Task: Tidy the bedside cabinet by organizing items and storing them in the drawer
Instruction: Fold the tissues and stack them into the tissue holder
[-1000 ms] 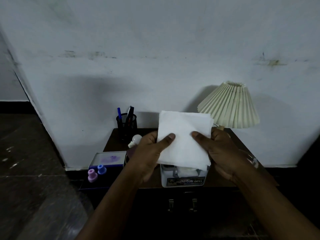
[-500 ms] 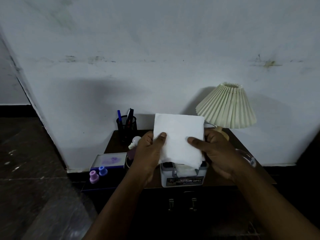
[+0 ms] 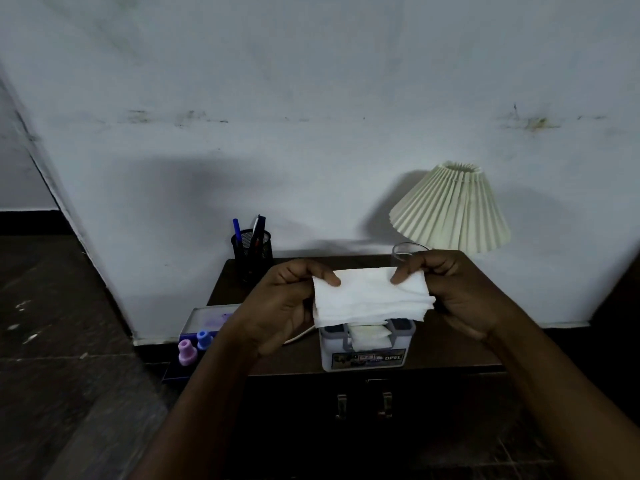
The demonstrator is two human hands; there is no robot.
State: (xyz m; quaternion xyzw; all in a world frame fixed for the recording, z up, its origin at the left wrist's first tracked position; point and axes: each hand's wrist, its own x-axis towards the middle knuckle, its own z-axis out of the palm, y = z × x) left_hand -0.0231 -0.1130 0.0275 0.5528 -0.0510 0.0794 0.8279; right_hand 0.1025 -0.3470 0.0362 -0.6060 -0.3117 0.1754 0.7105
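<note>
A folded white tissue (image 3: 370, 295) is held above the dark bedside cabinet (image 3: 450, 344). My left hand (image 3: 284, 306) pinches its left top edge and my right hand (image 3: 460, 296) pinches its right top edge. Directly below stands a white tissue box (image 3: 367, 351) with more tissue showing in its top slot. Two metal drawer handles (image 3: 363, 405) show on the cabinet's dark front, under the box.
A black mesh pen holder (image 3: 251, 252) with pens stands at the cabinet's back left. A clear glass (image 3: 403, 252) and a pleated cream lamp (image 3: 450, 209) are at the back right. A flat box (image 3: 204, 317) and two small purple and blue bottles (image 3: 194, 346) sit at the left.
The tissue was a tall upright sheet; now it is folded down to a short wide band. Both hands have moved apart and lower. The glass behind is now uncovered.
</note>
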